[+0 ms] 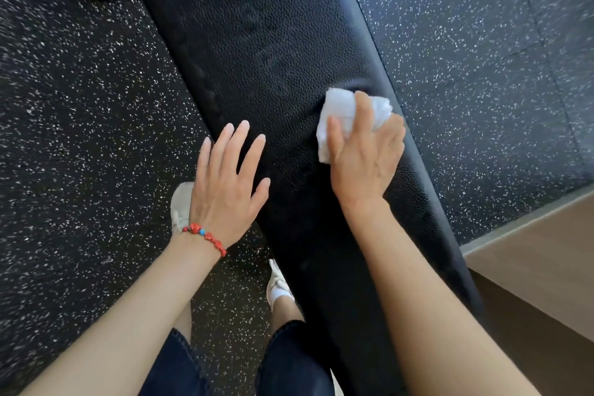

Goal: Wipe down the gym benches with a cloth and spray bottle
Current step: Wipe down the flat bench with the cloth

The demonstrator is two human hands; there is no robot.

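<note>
Bench pad [273, 51], black pebbled vinyl, runs diagonally away from me, under both hands. My right hand [366, 154] is curled tight round a bunched white cloth [344, 109], pressing it onto the pad near the far-side edge; cloth sticks out beyond my fingertips and beside my thumb. Pad dents a little just ahead of the cloth. My left hand [229, 183] is empty, fingers [239, 145] straight and slightly spread, palm down over the near edge of the pad. Can't tell whether it touches or hovers; view is a bit soft. Red bead bracelet [207, 238] on that wrist. Below my left hand: speckled black rubber floor [80, 138], my pale shoes [181, 206] and dark jeans [289, 360]. Well off past my right forearm, a wood-toned surface [543, 267].
</note>
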